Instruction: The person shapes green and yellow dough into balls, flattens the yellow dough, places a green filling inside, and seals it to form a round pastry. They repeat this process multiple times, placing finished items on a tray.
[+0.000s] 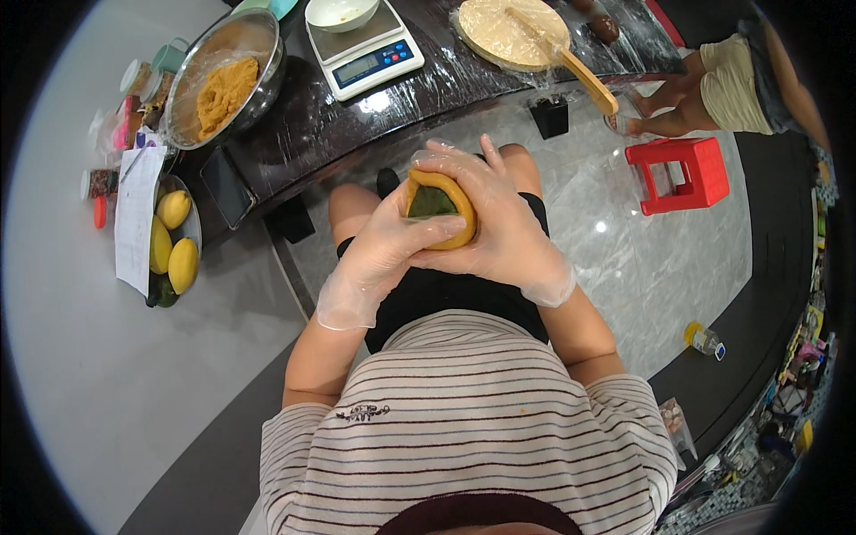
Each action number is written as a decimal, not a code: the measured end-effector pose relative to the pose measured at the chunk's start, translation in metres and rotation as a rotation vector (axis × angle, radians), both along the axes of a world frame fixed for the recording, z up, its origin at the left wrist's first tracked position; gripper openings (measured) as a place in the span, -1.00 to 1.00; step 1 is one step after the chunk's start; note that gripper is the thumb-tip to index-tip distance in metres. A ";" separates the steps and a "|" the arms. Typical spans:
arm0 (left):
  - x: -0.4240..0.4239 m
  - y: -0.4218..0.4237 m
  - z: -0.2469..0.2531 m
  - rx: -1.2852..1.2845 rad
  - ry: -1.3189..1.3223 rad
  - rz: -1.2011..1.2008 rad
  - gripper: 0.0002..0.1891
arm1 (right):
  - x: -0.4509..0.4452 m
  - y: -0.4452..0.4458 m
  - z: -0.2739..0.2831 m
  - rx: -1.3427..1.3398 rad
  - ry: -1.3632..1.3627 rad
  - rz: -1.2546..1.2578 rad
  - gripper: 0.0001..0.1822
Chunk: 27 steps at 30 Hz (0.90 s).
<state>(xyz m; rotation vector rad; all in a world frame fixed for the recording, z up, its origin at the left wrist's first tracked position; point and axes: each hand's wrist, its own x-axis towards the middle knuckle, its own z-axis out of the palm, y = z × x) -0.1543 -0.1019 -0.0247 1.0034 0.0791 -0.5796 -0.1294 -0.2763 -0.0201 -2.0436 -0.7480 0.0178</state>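
Observation:
Between my gloved hands, above my lap, is a piece of orange dough (466, 206) shaped into a cup around a dark green filling (431, 202). My left hand (394, 234) grips its near left side, with the thumb lying across the opening. The fingers and palm of my right hand (491, 214) curve around the far and right sides. Clear plastic gloves cover both hands. More orange dough (227, 97) lies in a steel bowl (267, 87) at the upper left. A white bowl (342, 15) sits on a digital kitchen scale (368, 63).
A film-wrapped round board (511, 30) with a wooden handle overhangs the dark table's edge (321, 140). A phone (228, 187) and a plate of yellow mangoes (195, 221) are at left. A red stool (715, 174) stands right, near another person's legs (682, 110).

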 end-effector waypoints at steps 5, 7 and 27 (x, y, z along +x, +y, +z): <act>-0.003 -0.004 0.004 -0.007 0.099 0.086 -0.43 | -0.003 0.000 0.003 0.007 0.014 -0.019 0.06; -0.006 -0.007 0.005 -0.031 0.118 0.122 -0.42 | -0.007 0.005 0.000 -0.008 -0.061 -0.031 0.08; -0.010 -0.014 -0.004 -0.172 0.204 0.159 -0.50 | -0.001 -0.004 -0.002 0.052 -0.031 0.034 -0.09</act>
